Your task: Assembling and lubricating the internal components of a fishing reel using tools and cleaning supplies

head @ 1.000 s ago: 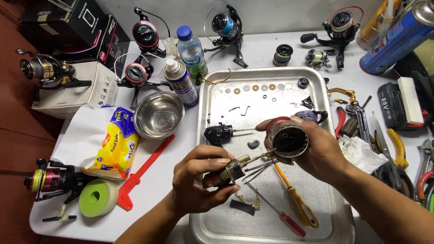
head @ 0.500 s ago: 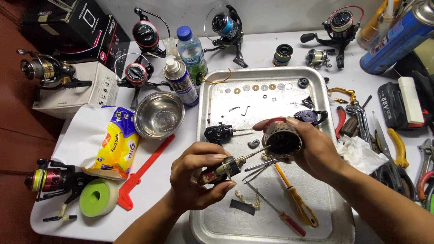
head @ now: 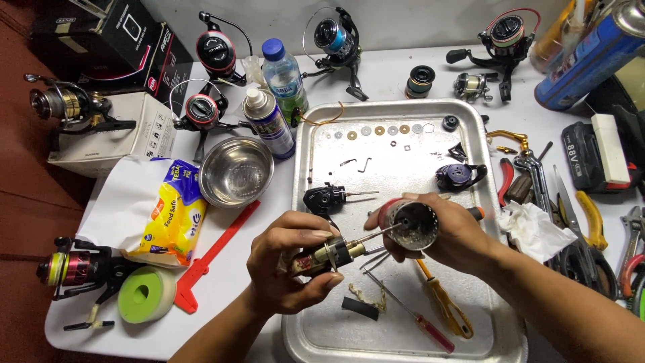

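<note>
Left hand [head: 285,269] gripped the small dark reel body with brass gear [head: 329,254], its thin shaft pointing up-right into the round silver spool cup [head: 414,225] clutched in the right hand [head: 457,235], just beyond, above the metal tray [head: 403,154].

I was at a fishing-reel repair bench, a small workshop corner. My white desk [head: 376,77] was crowded with spinning reels [head: 216,50] along the top of the frame and at the left edge. A metal tray [head: 396,336] in the middle carried small washers [head: 379,130] laid out in a row, loose reel parts and screwdrivers [head: 443,309]. Pliers [head: 588,218] and other hand tools lay at the right, beside a power-tool battery [head: 598,158]. A spray can [head: 269,124], a steel bowl [head: 236,171] and reel boxes [head: 111,40] at upper left completed the bench.
</note>
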